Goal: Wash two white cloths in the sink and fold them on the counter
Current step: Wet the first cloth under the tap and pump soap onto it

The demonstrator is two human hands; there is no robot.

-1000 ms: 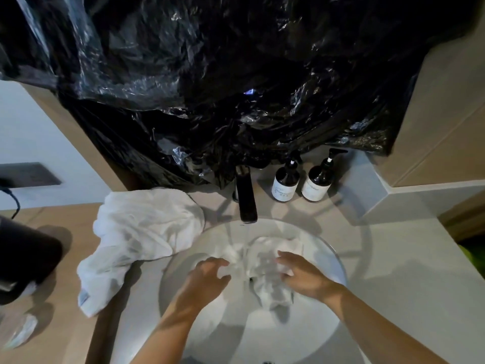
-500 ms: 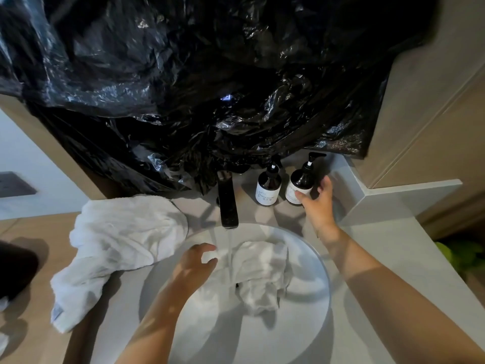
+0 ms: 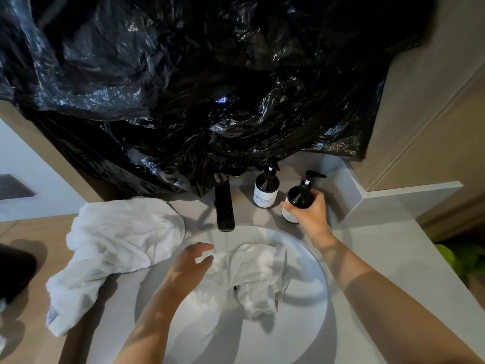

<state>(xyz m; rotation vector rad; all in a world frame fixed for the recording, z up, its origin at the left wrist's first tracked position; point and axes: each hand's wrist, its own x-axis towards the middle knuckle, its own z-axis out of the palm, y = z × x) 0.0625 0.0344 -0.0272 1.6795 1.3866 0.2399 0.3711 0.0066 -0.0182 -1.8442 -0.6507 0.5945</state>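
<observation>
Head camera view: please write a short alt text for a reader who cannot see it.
A person's right hand grips a dark pump bottle behind a round white sink, where a black faucet runs water onto a crumpled white cloth. The open left hand hovers beside it; a second white cloth lies on the counter.

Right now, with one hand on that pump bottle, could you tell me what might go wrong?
The right hand grips the tilted pump bottle close beside the second bottle; it might knock that one. Water runs from the faucet onto the cloth in the sink, which seems to cover the drain, so the basin could fill.
</observation>
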